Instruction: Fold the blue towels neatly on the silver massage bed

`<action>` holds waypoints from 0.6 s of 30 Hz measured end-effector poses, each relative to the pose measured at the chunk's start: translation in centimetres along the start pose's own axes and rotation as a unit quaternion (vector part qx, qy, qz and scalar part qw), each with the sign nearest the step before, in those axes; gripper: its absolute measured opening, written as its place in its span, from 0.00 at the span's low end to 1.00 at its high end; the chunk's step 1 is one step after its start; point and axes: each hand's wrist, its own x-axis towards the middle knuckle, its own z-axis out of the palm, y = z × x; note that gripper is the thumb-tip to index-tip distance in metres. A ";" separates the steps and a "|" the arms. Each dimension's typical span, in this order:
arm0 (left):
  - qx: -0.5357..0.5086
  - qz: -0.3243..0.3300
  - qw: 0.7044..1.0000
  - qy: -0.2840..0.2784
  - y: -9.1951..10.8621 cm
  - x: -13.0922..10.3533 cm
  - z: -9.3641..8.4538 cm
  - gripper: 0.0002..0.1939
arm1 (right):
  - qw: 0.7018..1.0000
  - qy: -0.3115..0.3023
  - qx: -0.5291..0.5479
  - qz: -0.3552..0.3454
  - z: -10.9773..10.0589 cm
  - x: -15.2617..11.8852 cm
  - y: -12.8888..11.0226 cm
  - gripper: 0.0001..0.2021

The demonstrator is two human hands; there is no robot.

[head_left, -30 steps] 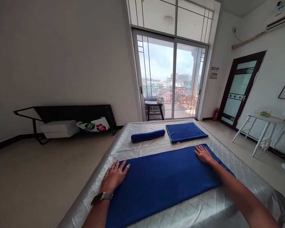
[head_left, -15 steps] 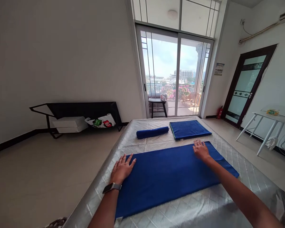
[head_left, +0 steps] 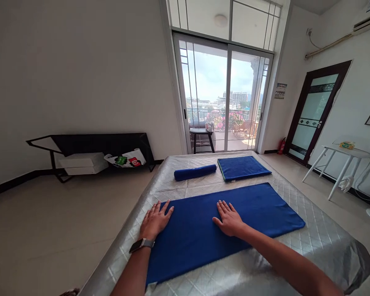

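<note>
A blue towel (head_left: 191, 234) lies flat as a long rectangle across the silver quilted cover (head_left: 234, 267). My left hand (head_left: 156, 220) rests open on its left end, fingers spread, a watch (head_left: 142, 245) on the wrist. Near the towel's middle, my right hand (head_left: 228, 218) lies palm down, open, fingers outstretched. Beyond the towel are a rolled blue towel (head_left: 195, 172) at the left and a folded blue towel (head_left: 243, 167) with a greenish edge at the right. Neither hand touches those two.
A black bench (head_left: 101, 144) with white boxes (head_left: 83, 163) and a printed bag (head_left: 126, 159) stands along the left wall. Sliding glass doors (head_left: 226, 98) are straight ahead. To the right are a white table (head_left: 347, 151), a fire extinguisher (head_left: 281, 146) and a dark-framed door (head_left: 319, 111).
My right hand has slid left across the towel, from near its far right edge to its middle. My left hand stays on the left end. The view has shifted slightly.
</note>
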 end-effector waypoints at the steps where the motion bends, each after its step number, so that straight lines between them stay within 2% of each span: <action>1: -0.002 0.001 1.000 0.003 0.0 0.0 0.0 0.31 | 0.999 -0.001 -0.015 0.032 -0.7 -0.9 1.9 0.38; 5: -0.016 -0.009 1.000 0.001 -0.2 0.0 0.0 0.33 | 0.982 0.016 -0.069 0.177 -3.8 -5.1 10.8 0.40; 7: -0.015 0.000 1.000 -0.003 -0.4 -0.1 -0.1 0.32 | 0.967 0.044 -0.091 0.235 -5.0 -7.4 15.2 0.39; 10: -0.007 0.009 1.000 -0.008 -0.5 -0.1 -0.1 0.32 | 0.948 0.086 -0.119 0.281 -6.2 -10.3 19.9 0.38; 12: -0.008 0.005 1.000 -0.003 -0.3 -0.1 -0.2 0.32 | 0.942 0.098 -0.124 0.295 -6.7 -11.5 21.4 0.38; 14: -0.012 -0.001 1.000 0.003 -0.1 -0.1 -0.5 0.32 | 0.938 0.102 -0.126 0.305 -7.0 -11.8 21.8 0.37; 16: -0.016 -0.010 1.000 -0.001 0.3 -0.2 -0.8 0.33 | 0.933 0.107 -0.128 0.319 -7.2 -11.4 21.1 0.35; 18: -0.018 -0.014 1.000 -0.006 0.5 -0.2 -1.0 0.33 | 0.924 0.122 -0.140 0.335 -7.2 -10.1 19.1 0.34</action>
